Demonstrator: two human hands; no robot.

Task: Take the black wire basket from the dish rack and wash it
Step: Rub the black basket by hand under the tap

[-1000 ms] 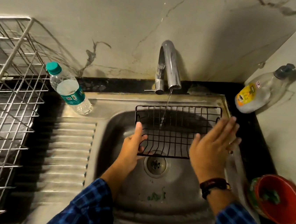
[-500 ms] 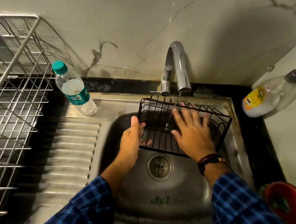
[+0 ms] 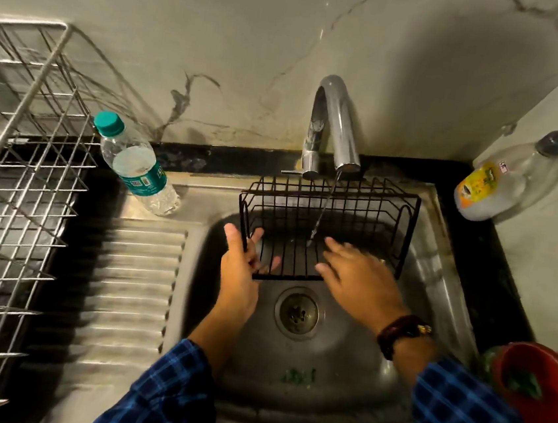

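The black wire basket [image 3: 367, 207] is held over the steel sink [image 3: 320, 398], under a thin stream of water from the chrome tap [image 3: 335, 120]. My left hand [image 3: 239, 269] grips the basket's left front corner, thumb outside and fingers inside. My right hand [image 3: 363, 282] lies flat with spread fingers on the basket's wire floor, right of the stream. The silver dish rack [image 3: 15, 183] stands at the far left.
A water bottle [image 3: 134, 165] with a teal cap stands on the sink's ribbed drainboard [image 3: 132, 282]. A soap bottle [image 3: 501, 179] leans in the back right corner. A red bowl [image 3: 538, 386] sits on the dark counter at right. The drain [image 3: 297, 311] lies below the basket.
The basket tipped from upright on its side to open side up. My right hand moved from its right outer edge into it, then slid back toward the front right.
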